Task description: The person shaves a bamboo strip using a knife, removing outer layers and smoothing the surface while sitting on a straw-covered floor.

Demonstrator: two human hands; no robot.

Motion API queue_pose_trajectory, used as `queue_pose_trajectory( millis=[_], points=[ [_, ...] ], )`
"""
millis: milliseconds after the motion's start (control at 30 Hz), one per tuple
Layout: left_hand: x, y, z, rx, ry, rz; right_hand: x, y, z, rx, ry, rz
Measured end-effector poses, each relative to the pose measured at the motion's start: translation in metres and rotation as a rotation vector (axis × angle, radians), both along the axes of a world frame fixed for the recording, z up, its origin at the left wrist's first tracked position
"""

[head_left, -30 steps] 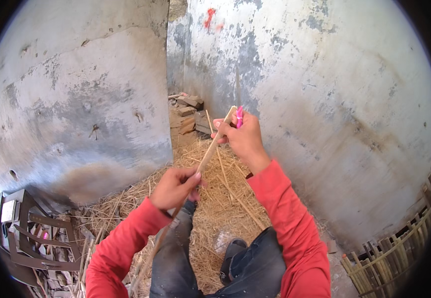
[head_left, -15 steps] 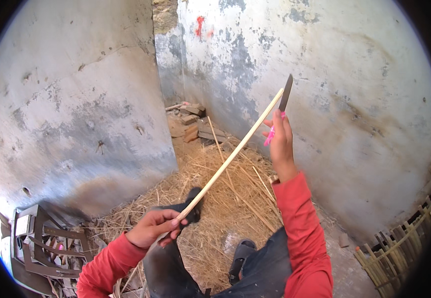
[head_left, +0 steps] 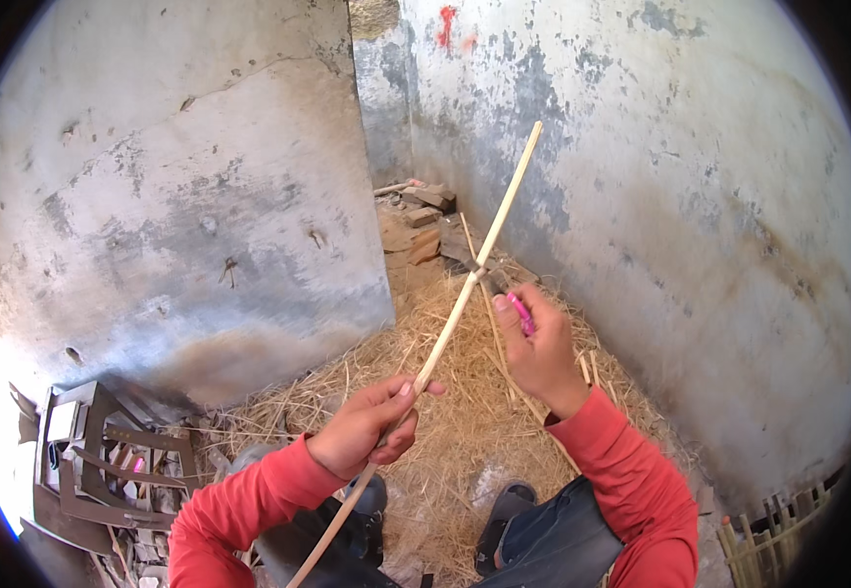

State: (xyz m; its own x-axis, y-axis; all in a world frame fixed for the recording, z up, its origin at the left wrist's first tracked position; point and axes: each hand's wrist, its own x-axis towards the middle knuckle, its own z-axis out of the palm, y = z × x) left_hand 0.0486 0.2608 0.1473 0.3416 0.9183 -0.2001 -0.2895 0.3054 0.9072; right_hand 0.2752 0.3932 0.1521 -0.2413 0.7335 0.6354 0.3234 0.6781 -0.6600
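Note:
A long pale stick (head_left: pixel 455 318) slants up and away across the middle of the view, its near end running down past my left wrist. My left hand (head_left: pixel 371 423) is wrapped round its lower half. In my right hand (head_left: pixel 543 353) is a knife (head_left: pixel 520 312) with a pink handle, the fingers closed on it. Its dark blade crosses the stick above my left hand and appears to touch it. Straw and shavings (head_left: pixel 464 431) cover the ground below, around my shoes.
Bricks (head_left: pixel 425 208) lie by the far wall corner. A dark wooden frame (head_left: pixel 121 461) stands at lower left. Thin sticks (head_left: pixel 489 314) rest on the straw. At lower right is a slatted bamboo piece (head_left: pixel 783 529). Peeling walls (head_left: pixel 660 196) rise on both sides.
My right hand has come down and left, bringing the knife blade from beside the stick's far tip onto its length. My left hand has shifted right and now grips farther up the stick.

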Motion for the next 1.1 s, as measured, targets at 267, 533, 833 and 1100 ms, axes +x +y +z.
queue_pose_trajectory(
  millis=[267,533,833,1100],
  points=[
    [-0.028,0.01,-0.048,-0.134,-0.161,0.054,-0.043,-0.01,-0.019,-0.007,-0.141,0.142],
    [-0.045,0.006,-0.062,-0.033,-0.019,0.143,-0.069,-0.001,-0.053,-0.239,-0.264,0.274],
    [-0.063,0.007,-0.074,-0.029,0.086,0.159,-0.072,0.018,-0.069,-0.359,-0.216,0.336],
    [-0.061,0.007,-0.079,-0.031,0.119,0.153,-0.054,0.044,-0.077,-0.417,-0.082,0.223]
  ],
)
